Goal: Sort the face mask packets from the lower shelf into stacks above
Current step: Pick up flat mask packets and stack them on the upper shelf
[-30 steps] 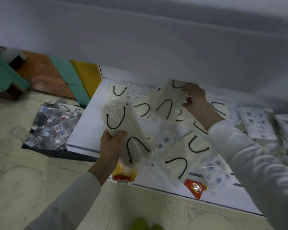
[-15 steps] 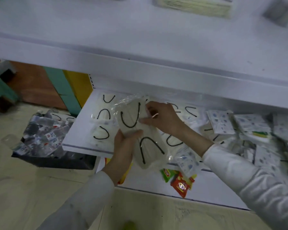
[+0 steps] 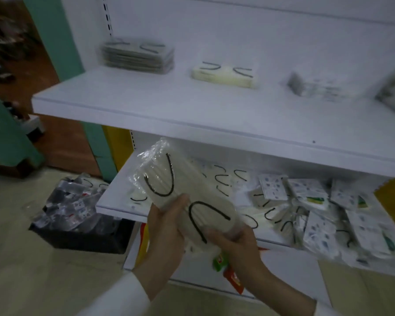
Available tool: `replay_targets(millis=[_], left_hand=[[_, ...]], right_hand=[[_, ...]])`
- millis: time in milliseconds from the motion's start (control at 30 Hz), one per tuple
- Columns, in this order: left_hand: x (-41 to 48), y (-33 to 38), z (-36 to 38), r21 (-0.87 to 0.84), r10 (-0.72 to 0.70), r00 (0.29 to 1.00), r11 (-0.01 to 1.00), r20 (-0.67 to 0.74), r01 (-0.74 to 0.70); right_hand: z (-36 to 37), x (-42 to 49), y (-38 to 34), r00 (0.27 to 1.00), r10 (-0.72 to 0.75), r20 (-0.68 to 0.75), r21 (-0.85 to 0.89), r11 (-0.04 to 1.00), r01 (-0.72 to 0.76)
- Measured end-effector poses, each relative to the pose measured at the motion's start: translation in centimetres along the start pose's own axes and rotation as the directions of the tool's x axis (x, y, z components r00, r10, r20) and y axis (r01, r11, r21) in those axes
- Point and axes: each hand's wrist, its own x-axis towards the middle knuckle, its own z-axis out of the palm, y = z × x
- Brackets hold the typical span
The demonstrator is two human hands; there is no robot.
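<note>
the left hand (image 3: 167,226) and the right hand (image 3: 235,245) both grip one bundle of face mask packets (image 3: 180,190), held tilted in front of the left front corner of the lower shelf (image 3: 116,197). loose packets (image 3: 306,208) lie across this shelf. on the white upper shelf (image 3: 146,103), a grey stack (image 3: 137,55) stands near the back left and a cream stack (image 3: 226,75) at the middle back. a black bin (image 3: 84,238) stands on the pale floor (image 3: 32,270) beside the shelving.

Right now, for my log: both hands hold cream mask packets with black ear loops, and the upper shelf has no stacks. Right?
No. In the head view the upper shelf carries stacks, including a grey stack and a cream stack. Left hand and right hand hold the cream mask packets.
</note>
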Motion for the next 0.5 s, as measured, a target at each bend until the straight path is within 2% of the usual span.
replay_targets(millis=[33, 133, 233, 300, 400, 500], left_hand=[[-0.8, 0.8, 0.4, -0.007, 0.007, 0.999, 1.000, 0.047, -0.007], [-2.1, 4.4, 1.6, -0.032, 0.018, 0.975, 0.999, 0.221, -0.012], [-1.6, 8.7, 3.5, -0.020, 0.147, 0.931, 0.989, 0.335, -0.148], [-0.2, 11.8, 5.7, 0.062, 0.240, 0.898, 0.958, 0.368, -0.281], [3.6, 16.1, 9.2, 0.253, 0.367, 0.837, 0.835, 0.405, -0.488], [7.1, 18.0, 11.8, 0.495, 0.335, 0.818, 0.667, 0.467, -0.556]], right_hand=[[0.1, -0.4, -1.4, 0.998, -0.031, -0.057, -0.006, 1.000, 0.030], [-1.1, -0.5, -6.5, 0.989, -0.143, -0.043, -0.120, 0.983, 0.137], [-3.3, 0.8, -12.5, 0.963, -0.254, -0.086, -0.172, 0.956, 0.237], [-4.7, 2.6, -16.1, 0.936, -0.337, -0.101, -0.259, 0.917, 0.302], [-6.9, 6.1, -20.7, 0.906, -0.415, -0.077, -0.347, 0.863, 0.366], [-8.7, 10.0, -22.5, 0.912, -0.409, -0.036, -0.420, 0.834, 0.358]])
